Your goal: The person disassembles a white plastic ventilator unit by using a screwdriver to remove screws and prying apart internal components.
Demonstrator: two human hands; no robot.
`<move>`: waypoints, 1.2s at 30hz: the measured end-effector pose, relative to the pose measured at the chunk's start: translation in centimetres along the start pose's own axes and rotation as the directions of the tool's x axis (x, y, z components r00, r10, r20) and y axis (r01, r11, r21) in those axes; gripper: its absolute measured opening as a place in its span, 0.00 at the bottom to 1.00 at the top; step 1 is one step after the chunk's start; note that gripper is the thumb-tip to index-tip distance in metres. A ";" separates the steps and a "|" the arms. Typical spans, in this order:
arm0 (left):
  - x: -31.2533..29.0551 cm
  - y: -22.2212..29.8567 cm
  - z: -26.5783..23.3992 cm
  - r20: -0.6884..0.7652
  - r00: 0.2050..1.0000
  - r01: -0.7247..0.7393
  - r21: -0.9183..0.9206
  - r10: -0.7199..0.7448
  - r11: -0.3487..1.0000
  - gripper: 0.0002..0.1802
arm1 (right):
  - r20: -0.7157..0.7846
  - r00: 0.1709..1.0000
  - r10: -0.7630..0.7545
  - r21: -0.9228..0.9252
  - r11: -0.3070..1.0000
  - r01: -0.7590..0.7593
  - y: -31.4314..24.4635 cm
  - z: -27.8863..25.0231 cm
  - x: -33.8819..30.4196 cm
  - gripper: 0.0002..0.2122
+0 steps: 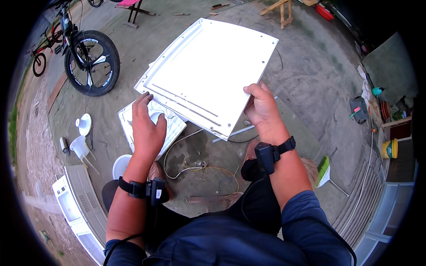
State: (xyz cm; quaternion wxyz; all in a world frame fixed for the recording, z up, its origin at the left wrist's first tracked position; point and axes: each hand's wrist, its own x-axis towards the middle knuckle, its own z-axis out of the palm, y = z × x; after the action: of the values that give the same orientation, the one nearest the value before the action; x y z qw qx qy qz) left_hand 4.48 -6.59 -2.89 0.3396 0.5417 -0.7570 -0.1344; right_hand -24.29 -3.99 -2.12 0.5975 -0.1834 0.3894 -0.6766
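Observation:
A large white flat panel with grooves along its edges and small holes near its rim is raised in front of me, tilted. My right hand grips its right edge, thumb on top and fingers underneath. At the near left edge is my left hand, fingers stretched and thumb apart. Its dark-smudged fingertips meet or nearly meet the edge; I cannot tell whether they press on it. Below, partly hidden by the panel and my left hand, a second white part lies on the ground.
Between my feet lie loose wires. Left are a white tub, a round white part, a white bowl and a bicycle. A green-bristled broom and a yellow bucket are on the right.

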 end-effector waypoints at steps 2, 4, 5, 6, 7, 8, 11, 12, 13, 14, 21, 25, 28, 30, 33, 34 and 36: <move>0.0 -0.3 -0.1 0.006 0.999 0.040 -0.017 -0.040 0.999 0.30 | 0.013 1.000 -0.017 -0.006 1.000 0.017 0.0 -0.2 0.0 0.25; 0.2 -0.4 0.0 0.025 0.996 0.082 -0.037 -0.082 0.996 0.30 | 0.018 0.999 -0.032 -0.014 0.999 0.033 -0.1 -0.3 0.1 0.25; 0.2 -0.5 0.0 0.036 0.994 0.107 -0.046 -0.106 0.993 0.30 | 0.016 0.999 -0.036 -0.017 0.999 0.036 0.0 -0.4 0.1 0.25; 0.3 -0.7 -0.1 0.035 0.992 0.121 -0.072 -0.119 0.990 0.31 | 0.015 0.999 -0.039 -0.022 0.999 0.040 0.0 -0.5 0.1 0.25; 0.5 -1.0 -0.1 0.034 0.990 0.136 -0.099 -0.133 0.986 0.31 | 0.002 0.998 -0.059 -0.050 0.997 0.059 -0.1 -0.5 0.0 0.25; 0.5 -1.5 -0.4 0.033 0.988 0.156 -0.120 -0.153 0.980 0.31 | -0.007 0.997 -0.072 -0.077 0.994 0.071 0.0 -0.2 0.0 0.25; 0.9 -3.0 -1.3 -0.017 0.979 0.201 -0.126 -0.205 0.971 0.32 | 0.005 0.997 -0.083 -0.126 0.989 0.083 0.5 -0.5 0.4 0.26; 1.0 -3.3 -1.9 -0.009 0.973 0.226 -0.140 -0.230 0.964 0.32 | 0.011 0.997 -0.081 -0.140 0.987 0.082 0.5 -0.9 0.5 0.26; 1.3 -3.9 -2.0 -0.089 0.973 0.195 -0.182 -0.214 0.964 0.30 | 0.012 0.996 -0.088 -0.176 0.980 0.088 0.5 -1.4 0.6 0.26; 1.3 -4.4 -2.8 -0.088 0.964 0.231 -0.181 -0.250 0.956 0.31 | 0.021 0.996 -0.083 -0.204 0.975 0.085 0.7 -1.8 0.9 0.26; 2.6 -8.1 -13.0 -0.284 0.864 0.225 -0.520 -0.415 0.824 0.32 | -0.054 0.998 -0.030 -0.392 0.920 0.006 2.3 -3.2 1.3 0.28; 1.0 -12.6 -20.0 -0.160 0.863 0.260 -0.673 -0.480 0.692 0.33 | -0.178 0.984 0.019 -0.457 0.884 -0.099 1.6 -3.7 0.8 0.28; -3.9 -19.0 -21.5 -0.076 0.751 0.533 -0.517 -0.656 0.670 0.30 | -0.209 0.975 0.074 -0.507 0.844 -0.173 3.3 -4.0 1.3 0.28; -9.1 -22.9 -20.3 0.033 0.636 0.718 -0.391 -0.771 0.576 0.28 | -0.217 0.970 0.109 -0.527 0.824 -0.210 4.1 -4.5 1.5 0.27; -17.3 -27.0 -17.4 0.137 0.496 0.866 -0.154 -0.858 0.476 0.25 | -0.199 0.961 0.190 -0.536 0.800 -0.269 4.2 -6.6 2.0 0.29; -19.5 -27.6 -16.2 0.164 0.433 0.898 -0.159 -0.886 0.410 0.24 | -0.214 0.959 0.189 -0.552 0.786 -0.278 4.1 -7.2 1.9 0.28; -24.3 -28.7 -14.4 0.197 0.315 0.949 -0.087 -0.928 0.303 0.23 | -0.277 0.947 0.161 -0.570 0.766 -0.297 4.0 -7.9 2.0 0.28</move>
State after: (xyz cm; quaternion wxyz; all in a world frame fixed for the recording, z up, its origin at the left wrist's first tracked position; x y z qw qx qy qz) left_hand 39.33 7.10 -17.67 0.2047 0.8383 -0.3000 -0.4065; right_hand -27.68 -3.36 -10.54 0.5407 -0.2423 0.6658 -0.4536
